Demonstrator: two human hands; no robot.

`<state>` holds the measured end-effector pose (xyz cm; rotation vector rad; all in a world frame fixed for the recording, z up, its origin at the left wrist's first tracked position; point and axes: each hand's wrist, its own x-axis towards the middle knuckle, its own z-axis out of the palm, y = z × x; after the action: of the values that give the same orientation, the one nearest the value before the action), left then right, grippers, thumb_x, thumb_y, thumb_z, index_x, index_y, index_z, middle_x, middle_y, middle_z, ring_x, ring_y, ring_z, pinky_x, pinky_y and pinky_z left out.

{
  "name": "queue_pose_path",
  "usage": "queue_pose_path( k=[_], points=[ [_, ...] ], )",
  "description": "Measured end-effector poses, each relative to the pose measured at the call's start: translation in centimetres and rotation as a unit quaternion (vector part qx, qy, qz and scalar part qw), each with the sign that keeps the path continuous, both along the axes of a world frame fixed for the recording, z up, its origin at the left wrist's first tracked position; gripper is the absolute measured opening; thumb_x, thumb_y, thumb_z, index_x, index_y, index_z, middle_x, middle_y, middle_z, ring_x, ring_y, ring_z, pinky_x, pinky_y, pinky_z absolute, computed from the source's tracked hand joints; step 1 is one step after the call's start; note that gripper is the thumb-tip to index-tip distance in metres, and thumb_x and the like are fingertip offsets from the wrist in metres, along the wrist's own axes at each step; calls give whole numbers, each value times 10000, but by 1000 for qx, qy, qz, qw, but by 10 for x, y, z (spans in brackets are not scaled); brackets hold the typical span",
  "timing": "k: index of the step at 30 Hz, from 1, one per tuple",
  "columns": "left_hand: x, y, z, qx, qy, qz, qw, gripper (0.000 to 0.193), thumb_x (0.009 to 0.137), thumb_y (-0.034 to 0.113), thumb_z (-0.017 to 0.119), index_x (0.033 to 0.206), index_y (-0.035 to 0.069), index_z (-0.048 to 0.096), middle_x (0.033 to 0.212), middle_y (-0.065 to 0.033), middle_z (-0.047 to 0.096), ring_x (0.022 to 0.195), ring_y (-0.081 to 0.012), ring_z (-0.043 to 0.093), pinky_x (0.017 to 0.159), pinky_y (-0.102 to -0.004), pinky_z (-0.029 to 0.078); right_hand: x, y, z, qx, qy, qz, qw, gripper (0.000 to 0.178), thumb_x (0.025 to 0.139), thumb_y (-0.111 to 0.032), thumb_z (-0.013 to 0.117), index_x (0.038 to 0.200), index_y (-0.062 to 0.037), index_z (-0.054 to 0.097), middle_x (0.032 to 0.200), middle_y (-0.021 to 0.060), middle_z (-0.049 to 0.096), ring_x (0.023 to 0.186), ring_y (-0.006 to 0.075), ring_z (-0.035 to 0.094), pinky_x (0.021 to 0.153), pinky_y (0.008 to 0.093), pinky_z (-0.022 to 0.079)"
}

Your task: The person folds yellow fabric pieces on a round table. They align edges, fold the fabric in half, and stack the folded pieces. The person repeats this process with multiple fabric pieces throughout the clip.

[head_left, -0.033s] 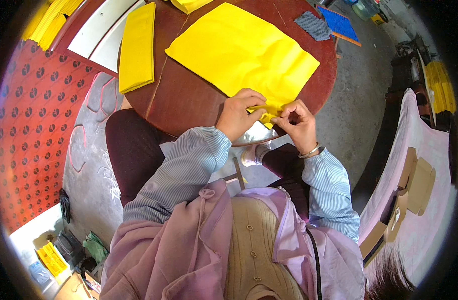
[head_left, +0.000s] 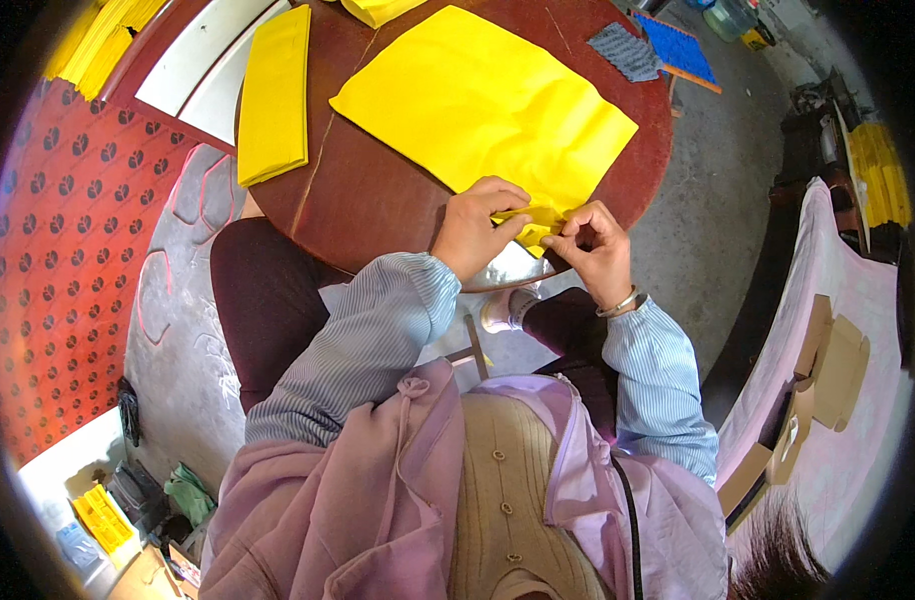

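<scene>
Both forearms reach up from below in striped sleeves, the left slanting up to the right, the right leaning up and slightly left, so that the hands meet near the close edge of a round red-brown table. The left hand is turned with its back up, fingers bent over and the thumb stretched beneath them, clamped on a fold of the yellow sheet. The right hand, a bracelet at its wrist, brings thumb and forefinger together on the same gathered corner, its other fingers curled (just how tightly, I cannot tell). The sheet lies mostly flat on the table in front of the hands, its long axis running from upper left to lower right; the pinched corner points down toward the person, at the table's rim. To its left, apart from it, a narrow folded yellow piece rests near the table's left edge, its long axis almost straight away from the person, tipped slightly right at the far end.
</scene>
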<state>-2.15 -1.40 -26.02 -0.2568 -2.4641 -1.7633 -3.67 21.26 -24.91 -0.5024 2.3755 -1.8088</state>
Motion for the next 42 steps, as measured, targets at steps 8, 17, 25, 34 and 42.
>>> queue_pose_path(
  k=[8,17,25,34,42],
  points=[
    [-3,-4,0,29,-36,-1,999,151,932,77,764,1038,-31,767,1172,-142,749,1064,-241,734,944,-320,572,2,3,3,56,80,18,995,133,878,7,838,986,-6,764,919,14,642,796,84,622,712,237,506],
    [-2,-13,4,-7,25,-61,998,183,875,21,746,1055,15,777,1161,-128,738,1093,-251,727,981,-338,574,1,-3,2,-22,-24,9,999,112,895,19,833,955,-5,742,947,2,662,842,90,642,755,235,528],
    [-2,1,0,25,-37,11,999,155,884,62,803,1022,-3,779,1149,-112,754,1061,-227,734,941,-318,578,4,-3,1,-27,-49,-24,998,132,892,42,826,962,-9,727,977,6,657,903,94,658,800,238,545],
    [-5,-4,-2,29,-48,6,998,179,933,97,774,1055,-33,766,1155,-128,757,1048,-226,736,943,-302,568,3,1,7,76,74,16,994,116,897,16,823,996,11,762,968,39,681,890,122,664,789,258,544],
    [-1,-12,6,3,-37,-61,997,229,864,12,742,1085,44,796,1220,-112,727,1170,-238,697,1040,-342,560,3,-5,7,22,4,-4,1000,125,879,16,844,960,2,750,950,24,666,872,108,654,782,245,532]
  ],
)
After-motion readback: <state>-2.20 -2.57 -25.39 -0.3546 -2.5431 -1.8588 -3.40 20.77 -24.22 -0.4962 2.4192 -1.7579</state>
